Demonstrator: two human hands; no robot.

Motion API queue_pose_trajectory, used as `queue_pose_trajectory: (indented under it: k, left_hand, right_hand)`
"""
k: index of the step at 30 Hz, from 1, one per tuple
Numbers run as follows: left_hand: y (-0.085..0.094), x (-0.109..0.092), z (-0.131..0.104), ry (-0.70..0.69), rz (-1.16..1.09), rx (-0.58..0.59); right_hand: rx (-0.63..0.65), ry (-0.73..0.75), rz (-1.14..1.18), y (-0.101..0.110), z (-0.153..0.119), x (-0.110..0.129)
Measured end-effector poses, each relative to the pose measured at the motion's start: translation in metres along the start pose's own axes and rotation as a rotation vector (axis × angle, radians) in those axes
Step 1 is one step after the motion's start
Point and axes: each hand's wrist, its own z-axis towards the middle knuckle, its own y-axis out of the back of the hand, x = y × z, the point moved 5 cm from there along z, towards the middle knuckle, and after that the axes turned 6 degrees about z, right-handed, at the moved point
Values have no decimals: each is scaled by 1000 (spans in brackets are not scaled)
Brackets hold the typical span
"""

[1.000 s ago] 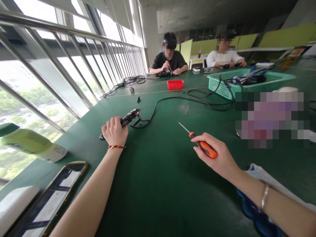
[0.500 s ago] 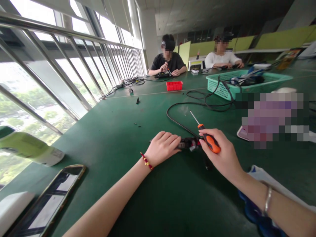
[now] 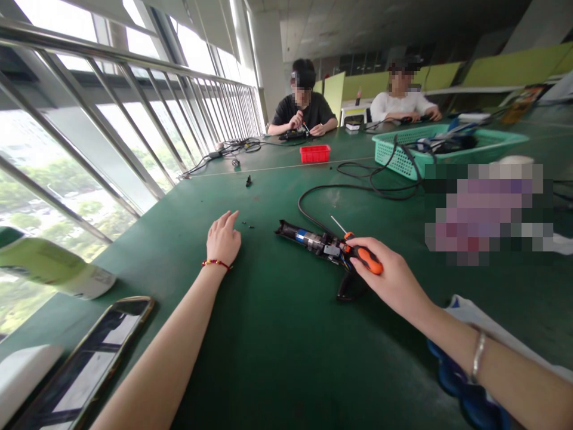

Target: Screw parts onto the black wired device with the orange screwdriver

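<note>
My right hand [image 3: 387, 272] is closed round an orange-and-black screwdriver [image 3: 369, 260], its thin metal shaft pointing up and away to the left. Just below and beside it lies a black corded hand tool [image 3: 308, 239] with its casing opened; wires and inner metal parts show along the body, and a dark handle [image 3: 351, 286] points towards me. Part of the tool's rear is hidden by the right hand. My left hand [image 3: 224, 239] hovers over or rests on the table with fingers stretched out, holding nothing. Small dark screws [image 3: 250, 227] lie right beside its fingertips.
A black cable [image 3: 308, 194] loops to a green basket [image 3: 398, 158] of tools. A red tray [image 3: 315, 154] and a small black part [image 3: 248, 181] lie farther off. Left are a phone [image 3: 107, 346] and a bottle [image 3: 67, 269]. Two people sit across the table [image 3: 268, 358].
My left hand has let go of the black tool and moved left towards the screws, uncovering the tool's front. The right hand with the screwdriver has shifted slightly left.
</note>
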Motion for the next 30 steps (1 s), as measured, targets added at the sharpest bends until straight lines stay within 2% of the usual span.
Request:
queue_pose_trajectory:
  k: [2, 4, 6, 10, 13, 17, 23, 27, 30]
  left_hand:
    - [-10, 4, 2, -33, -2, 121]
    - [-17, -1, 1, -99, -3, 224]
    - [-19, -7, 0, -151, -2, 271]
    - [-8, -17, -4, -151, 36, 238]
    - [2, -30, -9, -118, 159, 238]
    - [14, -61, -19, -167, 309, 259]
    - [24, -112, -46, -239, 321, 174]
    - [30, -145, -74, -376, 284, 78]
    - [33, -159, -85, -498, 227, 60]
  right_hand:
    - [-1, -3, 7, 0, 0, -1]
    - [-6, 0, 11, 0, 0, -2]
    - [-9, 8, 12, 0, 1, -3]
    - [7, 17, 18, 0, 1, -4]
    - [5, 14, 24, 0, 2, -4]
    - [-5, -14, 28, 0, 3, -4]
    - [-28, -39, -3, 2, 2, -4]
    - [-31, -63, -7, 3, 3, -5]
    - [-20, -89, 6, 1, 3, -7]
